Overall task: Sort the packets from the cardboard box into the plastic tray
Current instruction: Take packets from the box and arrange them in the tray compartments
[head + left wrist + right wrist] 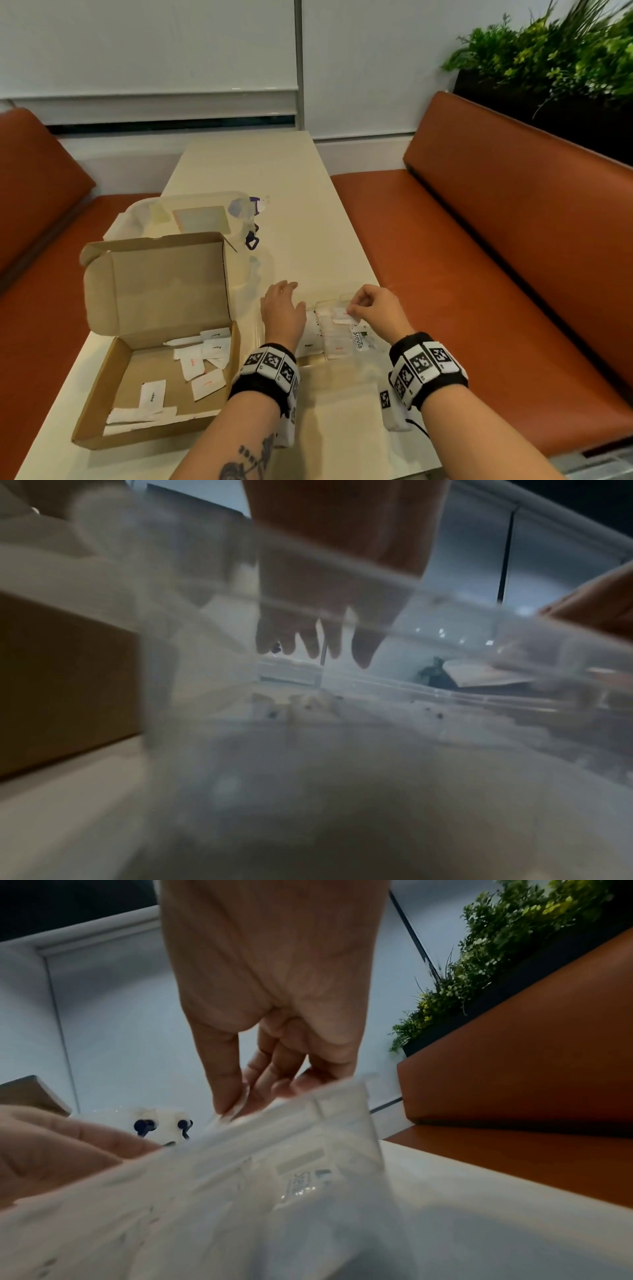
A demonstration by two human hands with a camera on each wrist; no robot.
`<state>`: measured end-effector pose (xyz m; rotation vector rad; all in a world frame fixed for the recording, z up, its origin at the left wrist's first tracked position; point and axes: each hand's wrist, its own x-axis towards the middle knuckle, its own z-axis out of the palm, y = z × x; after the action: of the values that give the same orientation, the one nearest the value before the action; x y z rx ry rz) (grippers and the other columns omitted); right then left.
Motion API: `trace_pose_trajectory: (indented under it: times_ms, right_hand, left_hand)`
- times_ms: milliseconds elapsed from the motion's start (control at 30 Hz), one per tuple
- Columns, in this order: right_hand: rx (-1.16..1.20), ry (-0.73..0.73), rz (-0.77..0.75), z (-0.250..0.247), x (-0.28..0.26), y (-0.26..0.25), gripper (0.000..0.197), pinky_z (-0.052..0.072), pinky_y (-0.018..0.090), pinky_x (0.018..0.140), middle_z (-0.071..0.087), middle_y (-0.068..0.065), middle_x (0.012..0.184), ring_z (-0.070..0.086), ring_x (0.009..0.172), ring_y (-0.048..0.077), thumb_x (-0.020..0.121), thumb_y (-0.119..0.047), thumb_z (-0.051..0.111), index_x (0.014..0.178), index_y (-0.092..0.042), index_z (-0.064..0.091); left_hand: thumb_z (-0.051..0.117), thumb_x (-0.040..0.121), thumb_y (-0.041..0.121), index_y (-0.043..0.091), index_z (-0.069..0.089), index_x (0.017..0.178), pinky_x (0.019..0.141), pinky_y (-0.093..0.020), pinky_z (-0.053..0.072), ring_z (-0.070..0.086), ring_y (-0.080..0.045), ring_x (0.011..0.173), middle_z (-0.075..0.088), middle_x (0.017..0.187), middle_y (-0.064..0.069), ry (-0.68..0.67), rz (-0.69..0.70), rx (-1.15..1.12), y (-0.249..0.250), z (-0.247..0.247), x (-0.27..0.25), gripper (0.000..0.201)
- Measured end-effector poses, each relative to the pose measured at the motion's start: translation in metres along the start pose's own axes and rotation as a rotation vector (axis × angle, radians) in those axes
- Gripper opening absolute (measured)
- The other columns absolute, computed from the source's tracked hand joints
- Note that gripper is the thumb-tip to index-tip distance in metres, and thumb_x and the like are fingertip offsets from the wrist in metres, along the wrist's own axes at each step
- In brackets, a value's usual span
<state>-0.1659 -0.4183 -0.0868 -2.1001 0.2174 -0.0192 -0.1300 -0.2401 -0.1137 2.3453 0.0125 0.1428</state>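
Head view: right hand (371,310) pinches packet (342,316) over tray (334,297).

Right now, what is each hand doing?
Left hand: open, fingers spread over the plastic tray, holding nothing.
Right hand: pinching a white packet over the tray.

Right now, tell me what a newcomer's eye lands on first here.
First the two hands over the clear plastic tray near the table's right edge: the right hand pinches a white packet above it, the left hand hovers open beside. Next, the open cardboard box to the left, white packets scattered inside.
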Motion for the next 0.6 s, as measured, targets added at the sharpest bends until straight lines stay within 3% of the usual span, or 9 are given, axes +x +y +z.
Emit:
trace_pose_trajectory:
  times_ms: [67, 133, 233, 333, 433, 600]
  right_hand:
    - [-0.048, -0.047, -0.002, 0.002, -0.001, -0.001, 0.010, 0.043, 0.011, 0.057, 0.068, 0.005, 0.076, 0.055, 0.063, 0.006, 0.077, -0.010, 0.074, 0.076, -0.010, 0.064]
    - [-0.084, -0.111, -0.009, 0.004, -0.002, -0.002, 0.015, 0.043, 0.010, 0.055, 0.068, 0.003, 0.076, 0.057, 0.063, 0.006, 0.075, -0.011, 0.075, 0.071, -0.014, 0.062]
    - [-0.257, -0.209, -0.031, 0.008, -0.004, -0.002, 0.021, 0.044, 0.015, 0.056, 0.067, -0.003, 0.073, 0.057, 0.063, 0.005, 0.074, -0.012, 0.075, 0.064, -0.019, 0.058]
    - [-0.423, -0.245, -0.054, 0.014, -0.007, 0.000, 0.015, 0.050, 0.024, 0.066, 0.069, -0.002, 0.075, 0.059, 0.066, 0.008, 0.072, -0.011, 0.075, 0.066, -0.015, 0.062]
    - [-0.506, -0.228, -0.097, 0.020, -0.008, 0.004, 0.020, 0.044, 0.020, 0.062, 0.063, -0.007, 0.071, 0.057, 0.068, 0.006, 0.071, -0.007, 0.072, 0.061, -0.018, 0.060]
    - [-0.708, -0.286, -0.201, 0.025, -0.007, 0.002, 0.016, 0.040, 0.025, 0.071, 0.052, -0.002, 0.091, 0.045, 0.088, 0.014, 0.069, -0.024, 0.078, 0.075, -0.020, 0.063]
  left_hand:
    - [0.048, 0.096, 0.016, 0.011, 0.038, 0.143, 0.118, -0.040, -0.001, 0.013, -0.025, 0.146, 0.029, 0.153, -0.007, -0.092, -0.028, 0.115, -0.006, 0.000, 0.002, 0.048]
    - [0.043, 0.099, 0.018, 0.012, 0.031, 0.147, 0.117, -0.042, -0.006, 0.005, -0.025, 0.147, 0.025, 0.156, -0.005, -0.162, -0.004, 0.196, -0.009, 0.001, 0.003, 0.050]
    - [0.043, 0.099, 0.025, 0.014, 0.027, 0.149, 0.117, -0.044, -0.006, 0.005, -0.026, 0.147, 0.024, 0.156, -0.003, -0.199, 0.034, 0.287, -0.010, 0.001, 0.006, 0.053]
    - [0.040, 0.100, 0.029, 0.016, 0.023, 0.150, 0.117, -0.044, -0.006, 0.005, -0.026, 0.147, 0.024, 0.156, -0.002, -0.218, 0.052, 0.337, -0.011, 0.001, 0.005, 0.054]
    - [0.040, 0.100, 0.027, 0.016, 0.022, 0.150, 0.117, -0.044, -0.006, 0.006, -0.026, 0.147, 0.024, 0.156, -0.003, -0.223, 0.068, 0.332, -0.013, 0.000, 0.005, 0.054]
    - [0.039, 0.100, 0.026, 0.016, 0.023, 0.150, 0.117, -0.044, -0.004, 0.007, -0.026, 0.146, 0.024, 0.156, -0.002, -0.233, 0.076, 0.342, -0.013, -0.002, 0.004, 0.053]
